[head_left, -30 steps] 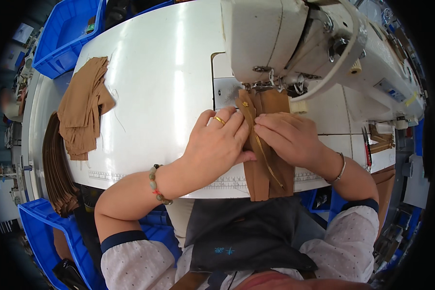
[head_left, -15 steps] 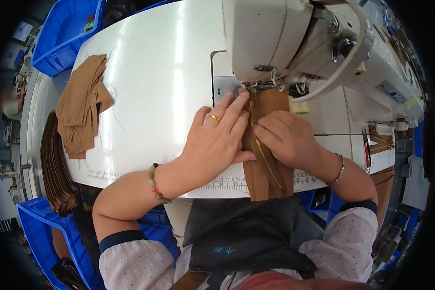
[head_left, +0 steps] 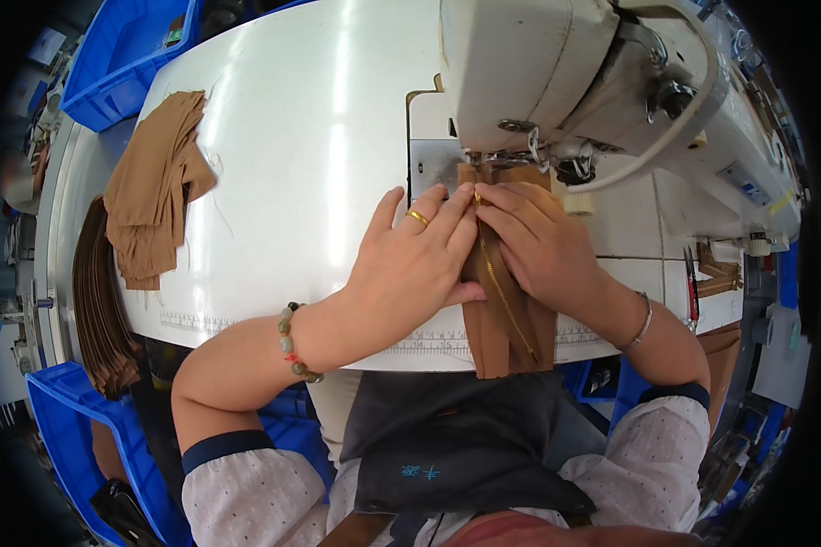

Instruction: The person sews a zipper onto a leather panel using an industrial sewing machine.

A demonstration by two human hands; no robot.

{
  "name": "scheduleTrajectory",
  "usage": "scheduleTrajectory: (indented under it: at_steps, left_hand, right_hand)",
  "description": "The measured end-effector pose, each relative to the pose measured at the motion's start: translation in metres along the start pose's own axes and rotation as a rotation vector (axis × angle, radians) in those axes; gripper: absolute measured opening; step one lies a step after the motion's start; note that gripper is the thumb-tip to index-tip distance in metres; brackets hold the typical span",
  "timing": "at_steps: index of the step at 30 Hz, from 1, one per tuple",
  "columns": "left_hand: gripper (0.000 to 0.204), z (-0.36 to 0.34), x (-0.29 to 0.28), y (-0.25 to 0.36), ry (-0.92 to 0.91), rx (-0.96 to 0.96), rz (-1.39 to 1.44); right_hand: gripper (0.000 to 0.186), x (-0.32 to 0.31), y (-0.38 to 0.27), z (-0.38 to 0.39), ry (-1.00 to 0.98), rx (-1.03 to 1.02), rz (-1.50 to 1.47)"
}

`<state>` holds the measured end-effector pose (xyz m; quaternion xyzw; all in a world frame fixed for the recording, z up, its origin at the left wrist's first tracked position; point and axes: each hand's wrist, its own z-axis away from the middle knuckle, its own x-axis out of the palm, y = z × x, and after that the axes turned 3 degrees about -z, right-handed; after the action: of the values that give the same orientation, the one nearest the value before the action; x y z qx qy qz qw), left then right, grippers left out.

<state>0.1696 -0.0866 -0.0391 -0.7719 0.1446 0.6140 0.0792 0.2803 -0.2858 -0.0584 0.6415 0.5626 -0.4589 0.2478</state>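
Observation:
A strip of brown fabric point(head_left: 485, 351) with a gold-toothed zipper point(head_left: 497, 283) lies under the sewing machine's presser foot point(head_left: 476, 159) and hangs over the table's front edge. My left hand point(head_left: 412, 242) rests on the fabric's left side, fingers stretched forward and thumb out to the right. On the right side, my right hand point(head_left: 543, 242) has its fingers together, bent over the zipper's upper end close to the slider. The fingertips of both hands nearly meet there, just in front of the presser foot. My right thumb is mostly hidden.
The white sewing machine point(head_left: 529, 73) rises at the back right. A stack of brown fabric pieces point(head_left: 160, 191) lies at the left, with folded brown pieces point(head_left: 100, 301) hanging over the edge. Blue bins point(head_left: 123, 55) stand beyond and below. Red-handled snips point(head_left: 692, 296) lie at the right.
My right hand has moved forward along the zipper to its upper end, and its fingers reach out more. My left fingertips have drawn back slightly from the presser foot.

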Motion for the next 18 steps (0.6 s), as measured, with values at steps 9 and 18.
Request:
scheduleTrajectory:
  at_steps: [9, 18]
  left_hand:
    - [0.08, -0.0004, -0.0008, 0.0, 0.012, 0.02, -0.01]
    - [0.082, 0.0028, 0.0056, -0.0037, 0.017, -0.007, -0.015]
  right_hand:
    - [0.039, -0.003, -0.0009, 0.0038, -0.006, -0.013, 0.007]
    - [0.044, -0.002, -0.0003, 0.0057, -0.015, -0.029, 0.082]
